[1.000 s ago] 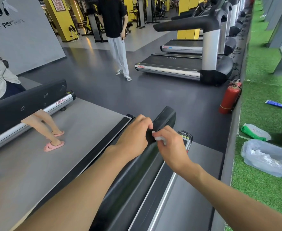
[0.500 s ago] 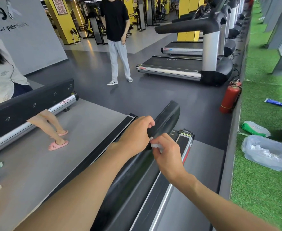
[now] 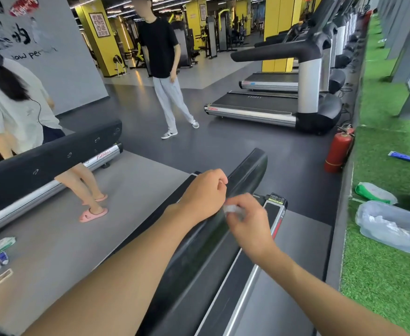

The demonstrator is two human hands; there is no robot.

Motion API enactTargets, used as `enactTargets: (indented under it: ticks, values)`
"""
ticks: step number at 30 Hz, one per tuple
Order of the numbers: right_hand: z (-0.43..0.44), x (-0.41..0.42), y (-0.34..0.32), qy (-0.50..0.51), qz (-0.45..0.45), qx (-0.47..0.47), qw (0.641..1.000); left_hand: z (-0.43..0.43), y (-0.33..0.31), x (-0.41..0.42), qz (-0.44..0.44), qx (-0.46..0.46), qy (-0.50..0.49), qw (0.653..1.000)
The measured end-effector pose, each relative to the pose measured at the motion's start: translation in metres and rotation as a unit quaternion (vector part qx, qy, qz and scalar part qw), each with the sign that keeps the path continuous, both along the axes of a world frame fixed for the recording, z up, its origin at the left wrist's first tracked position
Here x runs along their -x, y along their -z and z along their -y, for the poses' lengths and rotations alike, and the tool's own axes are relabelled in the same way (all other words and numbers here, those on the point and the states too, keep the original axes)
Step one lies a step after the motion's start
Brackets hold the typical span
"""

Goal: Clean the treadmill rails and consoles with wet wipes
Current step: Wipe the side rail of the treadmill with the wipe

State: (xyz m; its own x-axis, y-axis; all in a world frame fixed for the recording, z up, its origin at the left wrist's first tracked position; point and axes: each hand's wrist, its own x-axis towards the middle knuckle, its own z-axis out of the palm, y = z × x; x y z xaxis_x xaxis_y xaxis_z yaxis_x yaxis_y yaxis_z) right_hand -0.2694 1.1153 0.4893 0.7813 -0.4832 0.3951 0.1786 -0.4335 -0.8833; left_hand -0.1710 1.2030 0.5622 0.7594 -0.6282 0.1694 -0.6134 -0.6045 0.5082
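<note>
A long black treadmill handrail point(image 3: 245, 170) runs from the bottom centre up to the middle of the view. My left hand point(image 3: 205, 192) grips the rail from the left, fingers curled over its top. Just right of it, my right hand point(image 3: 246, 218) pinches a small white wet wipe point(image 3: 231, 209) against the rail's side; the wipe is blurred. Below the rail lies the treadmill's silver and black side rail point(image 3: 275, 214) with a red stripe. A second black handrail point(image 3: 53, 156) stretches across the left.
A person in pink slippers point(image 3: 93, 214) stands on the grey deck at left. Another person point(image 3: 165, 76) stands on the dark floor. A red fire extinguisher point(image 3: 338, 151) and plastic bags point(image 3: 390, 226) sit by the green turf. Wipe packets point(image 3: 2, 243) lie at left.
My right hand with the wipe has slid a little down and back along the handrail. The standing person has stepped to the right. The camera has tilted up slightly.
</note>
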Motion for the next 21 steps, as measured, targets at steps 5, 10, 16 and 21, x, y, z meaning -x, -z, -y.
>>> enactTargets:
  ticks: [5, 10, 16, 21]
  values:
    - [0.039, -0.009, -0.028, 0.032, -0.019, -0.013, 0.999, 0.013, -0.01, -0.005, 0.009, -0.009, -0.017, 1.0]
    - [0.084, -0.03, -0.039, 0.046, -0.044, -0.013, 0.998, 0.045, -0.017, -0.021, 0.016, -0.022, -0.007, 1.0]
    - [0.152, -0.075, -0.045, 0.037, -0.08, -0.019, 0.996, 0.111, -0.016, -0.063, 0.005, -0.027, -0.007, 1.0]
    - [0.233, -0.141, -0.039, 0.008, -0.1, -0.027, 0.995, 0.195, -0.005, -0.121, -0.018, -0.024, -0.024, 0.999]
